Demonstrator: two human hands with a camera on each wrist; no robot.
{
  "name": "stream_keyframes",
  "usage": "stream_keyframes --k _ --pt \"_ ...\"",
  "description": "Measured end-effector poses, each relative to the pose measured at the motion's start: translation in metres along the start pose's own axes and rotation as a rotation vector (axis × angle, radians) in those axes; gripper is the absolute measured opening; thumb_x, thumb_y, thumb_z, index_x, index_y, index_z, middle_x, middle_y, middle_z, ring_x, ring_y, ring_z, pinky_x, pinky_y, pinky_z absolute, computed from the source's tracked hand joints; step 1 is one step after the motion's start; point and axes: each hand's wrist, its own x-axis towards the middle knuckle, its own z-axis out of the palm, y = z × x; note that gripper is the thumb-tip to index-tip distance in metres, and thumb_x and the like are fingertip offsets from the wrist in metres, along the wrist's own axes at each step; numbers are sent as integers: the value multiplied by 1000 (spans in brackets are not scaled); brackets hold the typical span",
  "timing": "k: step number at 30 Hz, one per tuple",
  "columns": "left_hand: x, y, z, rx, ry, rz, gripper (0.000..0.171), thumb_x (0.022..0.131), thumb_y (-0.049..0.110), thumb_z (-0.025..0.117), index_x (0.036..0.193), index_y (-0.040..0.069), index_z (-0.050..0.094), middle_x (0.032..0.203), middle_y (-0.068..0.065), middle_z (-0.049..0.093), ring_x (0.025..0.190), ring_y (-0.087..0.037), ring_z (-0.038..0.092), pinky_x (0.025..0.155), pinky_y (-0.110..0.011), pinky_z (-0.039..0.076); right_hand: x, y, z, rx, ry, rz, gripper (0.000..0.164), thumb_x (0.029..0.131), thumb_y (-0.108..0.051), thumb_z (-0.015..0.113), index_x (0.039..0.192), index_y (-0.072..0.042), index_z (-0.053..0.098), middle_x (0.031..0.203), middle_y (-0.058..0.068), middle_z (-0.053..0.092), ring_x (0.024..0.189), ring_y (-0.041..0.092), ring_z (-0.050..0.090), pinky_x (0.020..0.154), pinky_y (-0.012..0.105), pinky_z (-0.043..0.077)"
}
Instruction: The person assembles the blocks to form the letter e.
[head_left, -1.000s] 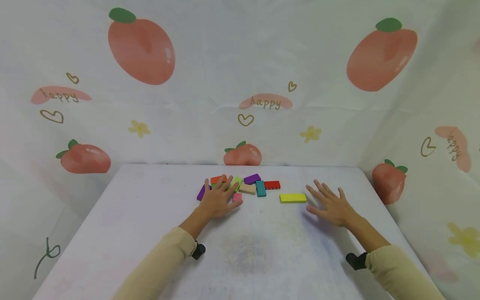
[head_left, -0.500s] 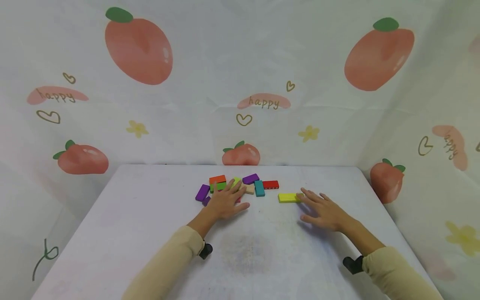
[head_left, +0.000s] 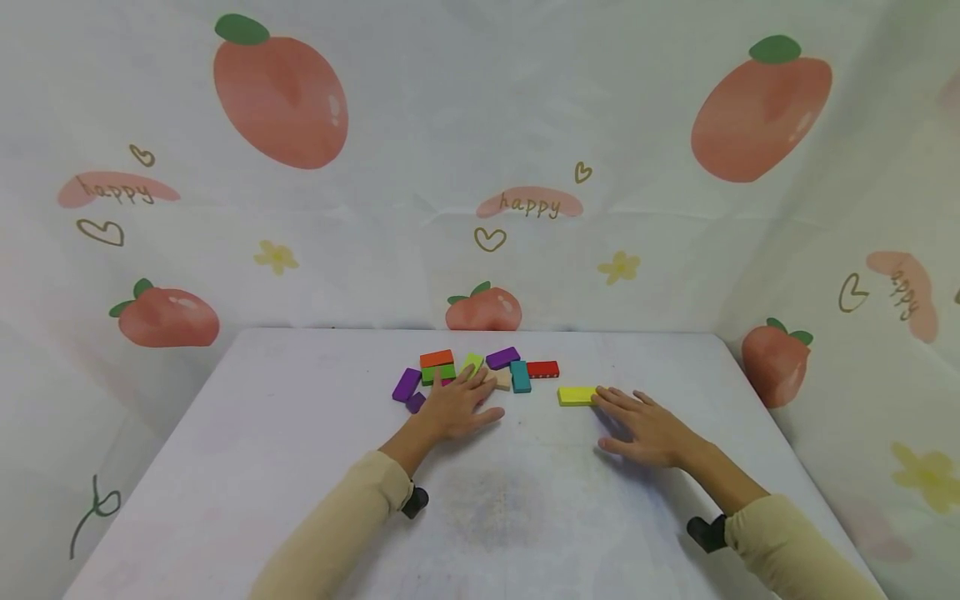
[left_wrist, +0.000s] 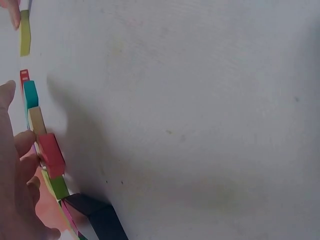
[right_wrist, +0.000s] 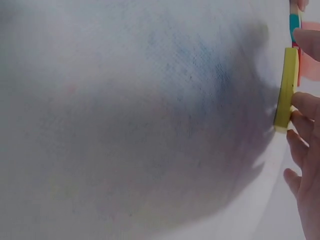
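Head view, from where I'm standing: left of the teal block (head_left: 521, 377) lie a purple block (head_left: 407, 385), a green block (head_left: 437, 375), the left hand (head_left: 452, 410), spread and relaxed, and a tan block (head_left: 502, 380) partly hidden by its fingertips. Right of the teal block come a red block (head_left: 543, 369), a yellow block (head_left: 576, 397), and the right hand (head_left: 647, 429), fingers extended at the yellow block's end.

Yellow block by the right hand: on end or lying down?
Lying down: in the head view, the yellow block stretches lengthwise along the white tabletop.
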Motion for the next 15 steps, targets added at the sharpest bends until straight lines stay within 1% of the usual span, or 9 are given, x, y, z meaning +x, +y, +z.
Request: stream_keyframes --k 5,9,15 --pt "-3 2 1 -23 -8 28 71 97 66 35 157 27 32 164 0 25 152 -27 15 113 -71 9 -3 -1 -1 -14 -9 10 75 92 -54 57 151 -9 43 155 14 40 143 36 36 113 64 24" --pt "-7 2 2 -31 -14 45 70 97 66 36 156 29 33 164 0 25 152 -28 14 113 -71 8 -6 -2 -1 -20 -9 5 74 92 -54 57 150 -9 45 154 15 41 142 37 37 113 65 25" --pt "-15 2 2 -36 -21 71 69 98 65 36 156 29 34 163 0 26 152 -28 17 113 -70 7 -8 -4 -2 -26 -20 -4 75 92 -55 57 150 -9 44 155 15 41 141 36 38 112 64 26"
